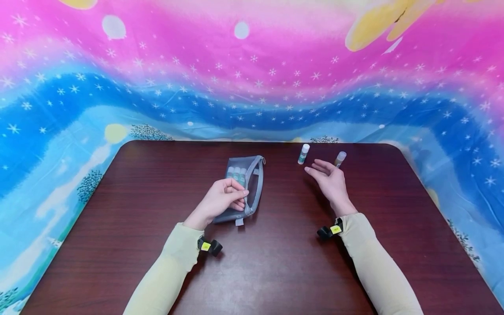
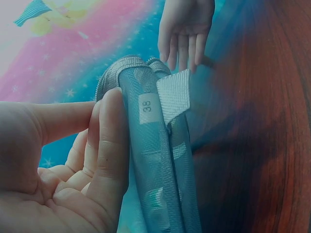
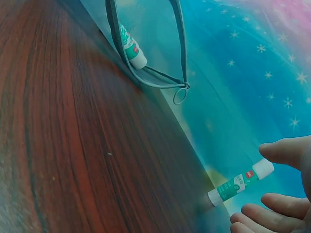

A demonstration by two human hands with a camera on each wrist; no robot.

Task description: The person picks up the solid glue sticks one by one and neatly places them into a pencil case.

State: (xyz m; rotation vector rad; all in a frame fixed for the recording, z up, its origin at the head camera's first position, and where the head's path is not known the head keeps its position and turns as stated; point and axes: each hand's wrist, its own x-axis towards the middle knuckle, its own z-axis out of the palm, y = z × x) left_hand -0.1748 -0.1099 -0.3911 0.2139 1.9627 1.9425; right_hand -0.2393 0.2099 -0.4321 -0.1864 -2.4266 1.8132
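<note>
My left hand (image 1: 224,197) pinches the edge of a grey mesh zip pouch (image 1: 257,186) between thumb and fingers. The pouch's mouth gapes to the right, and several glue sticks (image 1: 236,175) show through the mesh. In the left wrist view, a label marked 38 sits on the pouch's side (image 2: 141,141). My right hand (image 1: 330,181) hovers over the table with thumb and fingers apart and nothing between them. Just beyond its fingertips stands a green-and-white glue stick (image 1: 303,154); the right wrist view shows this glue stick (image 3: 238,187) between the spread thumb and fingers.
A second stick with a pale cap (image 1: 341,158) stands behind my right hand, partly hidden by it. The dark wooden table (image 1: 118,210) ends at a back edge close behind the sticks. A patterned pink and blue cloth (image 1: 252,87) hangs around it.
</note>
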